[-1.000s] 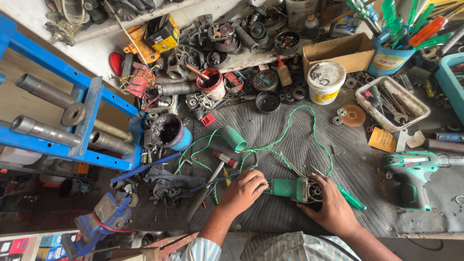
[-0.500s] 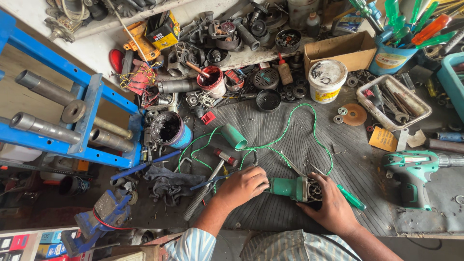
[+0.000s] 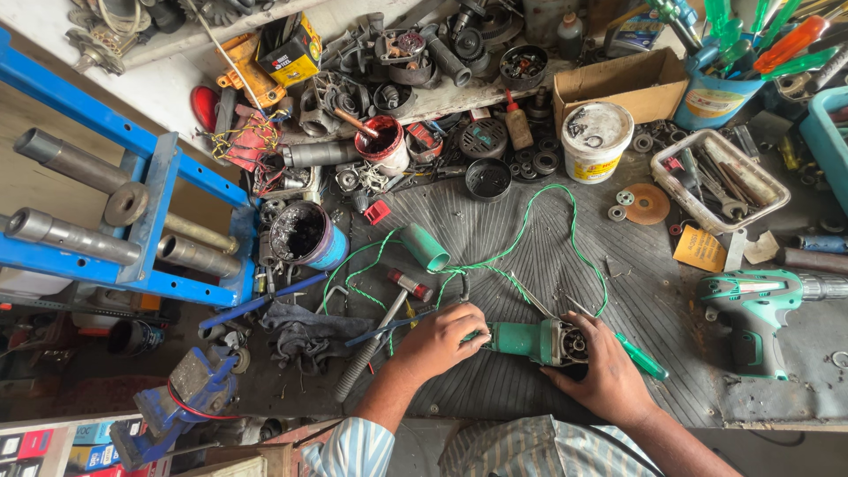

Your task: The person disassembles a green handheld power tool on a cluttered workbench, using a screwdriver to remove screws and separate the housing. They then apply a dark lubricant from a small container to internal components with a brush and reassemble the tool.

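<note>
Where the ribbed surface [image 3: 530,221] nears its front edge lies a green tool body [image 3: 521,339], open metal end rightward; left hand [image 3: 439,342] fingers clamped on its left end, right hand [image 3: 608,378] fingers wrapped round the open end.

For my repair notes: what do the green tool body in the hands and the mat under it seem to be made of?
The green tool body, held between the left hand and right hand, looks like moulded plastic, smooth and evenly coloured; its open end shows dark metal parts. The mat looks like dark ribbed rubber, matte, with parallel grooves.
</note>
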Tool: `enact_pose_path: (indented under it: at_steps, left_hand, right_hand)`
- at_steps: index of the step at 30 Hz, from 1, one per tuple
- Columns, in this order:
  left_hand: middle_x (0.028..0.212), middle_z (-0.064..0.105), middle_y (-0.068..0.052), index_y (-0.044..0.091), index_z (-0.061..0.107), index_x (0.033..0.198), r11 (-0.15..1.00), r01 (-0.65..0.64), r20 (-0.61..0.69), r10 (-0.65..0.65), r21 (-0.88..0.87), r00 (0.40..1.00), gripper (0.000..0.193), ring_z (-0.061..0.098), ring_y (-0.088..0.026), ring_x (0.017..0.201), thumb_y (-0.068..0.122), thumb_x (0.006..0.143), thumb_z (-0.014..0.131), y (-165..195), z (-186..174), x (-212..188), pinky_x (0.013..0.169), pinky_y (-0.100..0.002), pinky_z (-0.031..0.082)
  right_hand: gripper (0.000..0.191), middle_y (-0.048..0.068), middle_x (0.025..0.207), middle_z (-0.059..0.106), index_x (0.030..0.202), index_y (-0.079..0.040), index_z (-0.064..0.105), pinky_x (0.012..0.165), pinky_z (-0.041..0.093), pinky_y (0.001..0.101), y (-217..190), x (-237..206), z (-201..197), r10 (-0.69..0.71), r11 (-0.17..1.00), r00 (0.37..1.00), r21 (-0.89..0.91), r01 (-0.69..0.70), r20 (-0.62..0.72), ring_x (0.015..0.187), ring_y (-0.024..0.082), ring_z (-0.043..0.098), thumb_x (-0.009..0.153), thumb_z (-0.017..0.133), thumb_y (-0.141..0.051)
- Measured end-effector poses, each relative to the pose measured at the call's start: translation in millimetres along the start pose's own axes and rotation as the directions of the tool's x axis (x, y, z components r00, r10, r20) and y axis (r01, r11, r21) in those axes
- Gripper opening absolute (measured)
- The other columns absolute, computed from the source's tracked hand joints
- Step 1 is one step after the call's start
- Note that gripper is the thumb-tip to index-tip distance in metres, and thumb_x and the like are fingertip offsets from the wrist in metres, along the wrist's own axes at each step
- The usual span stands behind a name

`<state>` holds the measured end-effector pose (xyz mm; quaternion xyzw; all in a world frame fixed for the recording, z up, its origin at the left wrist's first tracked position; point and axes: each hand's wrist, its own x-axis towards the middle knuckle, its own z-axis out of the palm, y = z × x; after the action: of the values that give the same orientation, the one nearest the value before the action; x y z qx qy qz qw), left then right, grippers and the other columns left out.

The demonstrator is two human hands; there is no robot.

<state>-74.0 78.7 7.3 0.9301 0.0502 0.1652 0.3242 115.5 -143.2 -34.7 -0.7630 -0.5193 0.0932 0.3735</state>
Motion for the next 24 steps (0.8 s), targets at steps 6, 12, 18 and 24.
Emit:
enact_pose_path:
  at_steps: [6,12,18,24]
  left_hand:
    - [0.096,0.066,-0.003,0.007,0.064,0.087,0.991,-0.007,0.051,0.001,0.131,0.999,0.017,0.07,-0.026,0.087,0.013,0.083,0.08,10,-8,10,0.073,-0.038,0.058]
    - [0.085,0.063,-0.006,0.008,0.066,0.076,0.899,-0.125,0.187,0.049,0.42,0.981,0.009,0.07,-0.026,0.083,0.011,0.081,0.073,17,-1,26,0.072,-0.041,0.057]
    - [0.083,0.067,-0.008,0.009,0.071,0.073,0.762,-0.24,0.304,0.059,0.602,0.951,0.003,0.072,-0.026,0.079,0.011,0.075,0.069,14,19,37,0.065,-0.039,0.058]
    - [0.081,0.071,-0.013,0.001,0.076,0.085,0.632,-0.259,0.345,-0.014,0.73,0.939,0.018,0.074,-0.025,0.072,0.014,0.073,0.071,11,47,45,0.055,-0.038,0.058]
  right_hand:
    - [0.096,0.021,0.126,0.059,0.136,0.0,0.04,0.094,0.052,0.046,-1,0,1,-0.048,0.999,0.998,0.009,0.048,-0.037,0.113,0.039,0.063,0.061,0.091,-0.031]
    - [0.096,0.021,0.124,0.059,0.136,0.0,0.04,0.093,0.052,0.0468,-1,-1,1,-0.043,0.999,0.999,-0.004,0.043,-0.033,0.113,0.04,0.062,0.061,0.092,-0.03]
    - [0.095,0.021,0.125,0.059,0.135,0.0,0.042,0.094,0.052,0.0469,-3,0,0,-0.066,0.998,0.997,-0.002,0.066,-0.048,0.113,0.04,0.062,0.06,0.092,-0.029]
    - [0.095,0.021,0.127,0.059,0.136,0.002,0.04,0.095,0.052,0.0466,1,-2,2,-0.094,0.996,0.994,0.001,0.095,-0.054,0.115,0.041,0.062,0.061,0.091,-0.029]
